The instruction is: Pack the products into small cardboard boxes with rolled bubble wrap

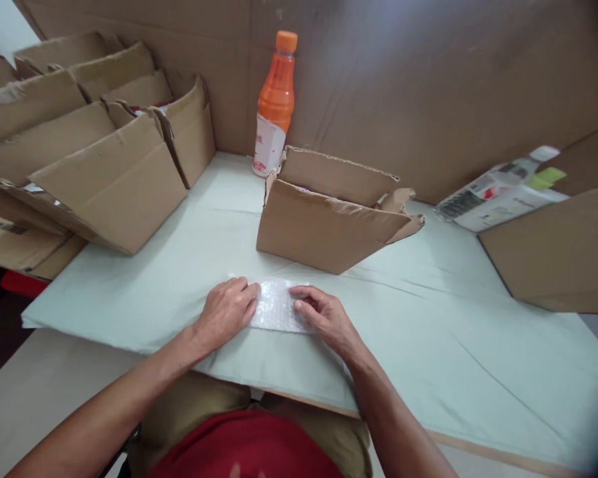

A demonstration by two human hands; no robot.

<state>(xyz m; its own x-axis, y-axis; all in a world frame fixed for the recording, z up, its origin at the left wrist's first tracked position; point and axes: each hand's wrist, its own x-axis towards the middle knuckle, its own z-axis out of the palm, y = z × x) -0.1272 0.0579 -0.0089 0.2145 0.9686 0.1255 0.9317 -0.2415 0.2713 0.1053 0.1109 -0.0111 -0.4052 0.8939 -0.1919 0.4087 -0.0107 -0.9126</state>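
Note:
A flat, folded piece of bubble wrap (278, 305) lies on the cloth near the table's front edge. Over its left end, my left hand (229, 307) has its fingers curled and pressed together. My right hand (323, 317) grips the right end, with thumb and forefinger resting on top and the other fingers bent beneath. Whether anything is wrapped inside cannot be made out. Just beyond the wrap stands an open cardboard box (319, 222), its contents mostly hidden by the front wall.
Several open cardboard boxes (114, 179) crowd the left side. An orange drink bottle (275, 106) stands at the back against a cardboard wall (379, 79). To the right are a white labelled bottle (498, 189) and another cardboard box (558, 252). Pale green cloth (428, 345) covers the table.

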